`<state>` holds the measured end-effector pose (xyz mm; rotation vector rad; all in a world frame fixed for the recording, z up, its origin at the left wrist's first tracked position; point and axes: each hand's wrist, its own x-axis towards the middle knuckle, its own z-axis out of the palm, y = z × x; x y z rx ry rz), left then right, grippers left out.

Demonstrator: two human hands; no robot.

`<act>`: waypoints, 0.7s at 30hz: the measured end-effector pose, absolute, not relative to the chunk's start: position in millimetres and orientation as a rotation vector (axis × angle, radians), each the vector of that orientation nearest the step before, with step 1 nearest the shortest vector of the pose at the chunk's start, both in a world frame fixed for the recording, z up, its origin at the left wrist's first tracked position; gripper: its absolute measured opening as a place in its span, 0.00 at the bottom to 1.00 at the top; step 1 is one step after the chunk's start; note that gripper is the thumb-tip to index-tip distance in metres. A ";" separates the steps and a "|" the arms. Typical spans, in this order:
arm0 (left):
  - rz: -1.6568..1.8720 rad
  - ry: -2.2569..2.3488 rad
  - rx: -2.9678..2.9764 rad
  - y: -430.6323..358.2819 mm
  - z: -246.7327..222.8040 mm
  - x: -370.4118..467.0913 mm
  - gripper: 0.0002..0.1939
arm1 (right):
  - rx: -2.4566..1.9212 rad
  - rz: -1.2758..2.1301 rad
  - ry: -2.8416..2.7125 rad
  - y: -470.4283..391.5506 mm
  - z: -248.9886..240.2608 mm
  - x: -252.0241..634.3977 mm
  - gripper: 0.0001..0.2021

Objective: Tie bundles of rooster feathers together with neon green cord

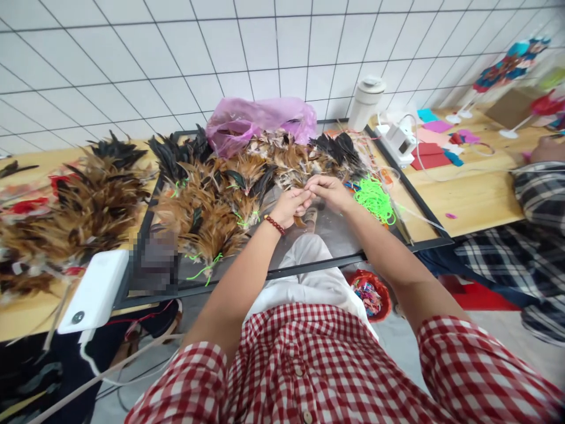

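While brown feather bundles lie left of and beyond the left hand and right hand, the see-through pane gives room on the near side, out to the black frame. Hands meet, fingertips drawn together; can't tell what, if anything, they grip. Green bands sit right, inside the frame's right edge.

One head-worn camera looks forward and steeply down, over the wearer's checked shirt at six o'clock. The hands come close to mid-view, at arm's length. Beyond them the view takes in the worktop from nine to three o'clock and the tiled wall at twelve.
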<state>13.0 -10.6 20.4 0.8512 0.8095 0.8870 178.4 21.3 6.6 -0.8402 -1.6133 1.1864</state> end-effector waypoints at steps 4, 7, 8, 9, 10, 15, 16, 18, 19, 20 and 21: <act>0.943 0.836 0.881 -11.9 19.8 12.1 0.16 | -0.889 0.988 -1.655 20.1 2.0 168.3 0.29; 1.022 0.908 0.986 -11.8 16.4 16.2 0.17 | -0.910 0.806 -1.719 19.5 1.3 165.5 0.30; 1.052 0.947 1.031 -11.4 15.2 17.3 0.17 | -0.913 0.778 -1.746 19.7 2.0 166.0 0.30; 1.079 0.985 1.069 -10.7 14.2 17.9 0.17 | -0.923 0.762 -1.782 20.5 3.1 167.6 0.29; 1.106 1.016 1.090 -9.8 13.7 17.9 0.17 | -0.959 0.732 -1.810 22.2 4.5 170.8 0.28; 1.199 1.067 0.912 -4.8 19.1 13.6 0.18 | -1.407 0.301 -1.613 43.4 8.4 210.8 0.18; 1.212 1.058 0.870 -4.3 20.8 13.2 0.18 | -1.568 0.161 -1.546 48.5 7.0 220.5 0.17; 1.224 1.027 0.822 -4.1 23.1 13.5 0.18 | -1.835 0.001 -1.517 56.8 2.6 236.0 0.16; 1.226 1.016 0.810 -4.2 23.5 14.1 0.18 | -1.943 -0.046 -1.526 59.4 0.3 241.1 0.15; 1.224 1.011 0.803 -4.4 23.5 14.7 0.19 | -2.015 -0.054 -1.548 61.0 -1.6 244.4 0.13; 1.220 1.010 0.797 -4.6 23.2 15.3 0.18 | -2.055 -0.042 -1.563 61.5 -2.9 246.2 0.11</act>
